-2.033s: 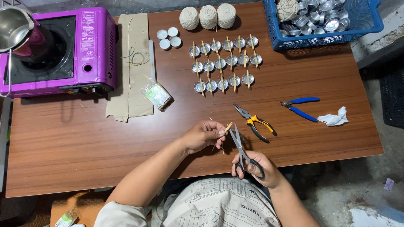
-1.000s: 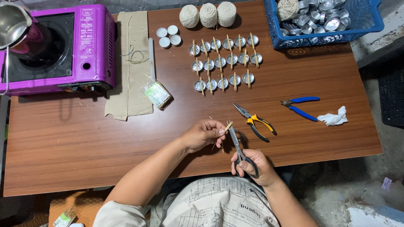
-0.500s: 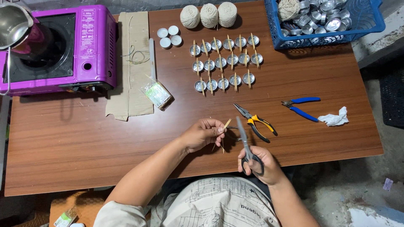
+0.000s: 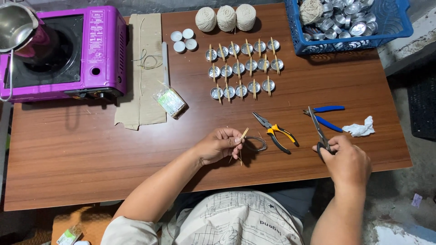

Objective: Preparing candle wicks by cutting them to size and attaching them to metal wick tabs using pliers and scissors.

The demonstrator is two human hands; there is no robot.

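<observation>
While the left hand (image 4: 221,145) rests near the middle of the worktop's (image 4: 91,149) front edge, its fingers (image 4: 236,139) are pressed together, pinching a small bundle of thin wooden sticks (image 4: 245,134) whose pale tips poke up and to the right; a loop of thin wick string (image 4: 255,144) lies on the wood just beside those fingertips. Toward the front right corner the right hand (image 4: 347,161) is curled shut around the handles of a pair of scissors (image 4: 319,129), with the blades closed and pointing away toward the back edge. Two pliers lie between the hands: one with yellow and black grips (image 4: 275,132) just right of the string, and one with blue grips (image 4: 326,115) touching or crossing under the scissor blades; I cannot tell which. One crumpled white tissue (image 4: 361,128) sits near the right edge. Farther back, seventeen small metal cups (image 4: 240,68) stand in three rows, most with a stick laid across. Three balls of cream twine (image 4: 225,17) line the back edge, four white tealights (image 4: 182,40) sit to their left, and one blue basket (image 4: 399,22) of cups occupies the back right corner. One purple portable stove (image 4: 95,50) fills the back left corner.
</observation>
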